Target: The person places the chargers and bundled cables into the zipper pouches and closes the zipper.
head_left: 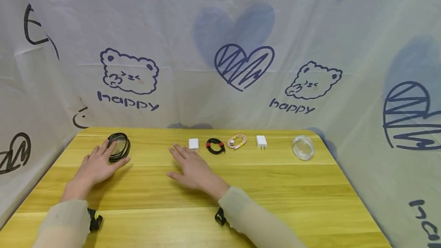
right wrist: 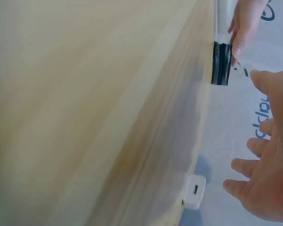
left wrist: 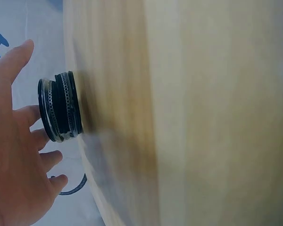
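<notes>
My left hand [head_left: 97, 165] has its fingers spread at the near left side of a round black-rimmed thing [head_left: 126, 151] with a see-through middle. In the left wrist view this squat black drum [left wrist: 62, 106] stands on the table, fingertips at its top rim; whether they touch it I cannot tell. My right hand [head_left: 193, 169] hovers over the table with fingers extended and holds nothing. Just beyond its fingertips lies a white charger plug [head_left: 193, 144], whose port shows in the right wrist view on the white plug [right wrist: 195, 191].
Along the table's [head_left: 206, 221] far side lie a coiled black cable [head_left: 210, 149] with red bands, a pink cable [head_left: 243, 139], a second white charger plug [head_left: 261, 141] and a clear coil [head_left: 311, 150]. A printed cloth [head_left: 193, 87] hangs behind.
</notes>
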Motion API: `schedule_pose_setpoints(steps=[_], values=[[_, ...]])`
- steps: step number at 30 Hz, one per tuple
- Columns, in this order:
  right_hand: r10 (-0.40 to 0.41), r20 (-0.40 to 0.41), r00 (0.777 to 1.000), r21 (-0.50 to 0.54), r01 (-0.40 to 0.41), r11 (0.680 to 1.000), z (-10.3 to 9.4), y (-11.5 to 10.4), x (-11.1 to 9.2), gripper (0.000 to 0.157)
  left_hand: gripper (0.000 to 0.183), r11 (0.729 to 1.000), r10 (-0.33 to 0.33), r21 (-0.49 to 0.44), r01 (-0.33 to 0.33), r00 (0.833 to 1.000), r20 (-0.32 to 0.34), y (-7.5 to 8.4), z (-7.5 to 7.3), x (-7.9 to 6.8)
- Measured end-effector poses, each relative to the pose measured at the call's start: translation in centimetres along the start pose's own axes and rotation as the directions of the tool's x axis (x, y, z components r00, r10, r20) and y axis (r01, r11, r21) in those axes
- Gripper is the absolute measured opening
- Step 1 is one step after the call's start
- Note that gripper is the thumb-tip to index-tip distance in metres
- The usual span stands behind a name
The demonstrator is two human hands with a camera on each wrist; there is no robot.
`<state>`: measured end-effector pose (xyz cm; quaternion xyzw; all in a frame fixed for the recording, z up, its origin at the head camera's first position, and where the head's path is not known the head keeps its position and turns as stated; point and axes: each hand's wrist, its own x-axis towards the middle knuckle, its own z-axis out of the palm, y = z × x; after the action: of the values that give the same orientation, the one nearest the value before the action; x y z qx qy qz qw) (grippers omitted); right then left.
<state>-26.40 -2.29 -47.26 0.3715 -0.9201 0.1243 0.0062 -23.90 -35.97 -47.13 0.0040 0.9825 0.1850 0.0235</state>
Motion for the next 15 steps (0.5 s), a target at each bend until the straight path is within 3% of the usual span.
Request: schedule_pose_setpoints(steps=[5, 15], values=[[0.004, 0.027, 1.0, 0.058, -0.006, 0.998, 0.4, -0.8, 1.3, 0.079, 0.104, 1.0, 0.008, -0.003, -0.008, 1.0, 0.013, 0.3, 0.1, -0.2], [0.061, 0.059, 0.996, 0.071, -0.065, 0.995, 1.5, -2.2, 3.9, 0.078, 0.102, 1.0, 0.023, 0.011, -0.023, 0.999, 0.027, 1.5, 0.2, -0.8]])
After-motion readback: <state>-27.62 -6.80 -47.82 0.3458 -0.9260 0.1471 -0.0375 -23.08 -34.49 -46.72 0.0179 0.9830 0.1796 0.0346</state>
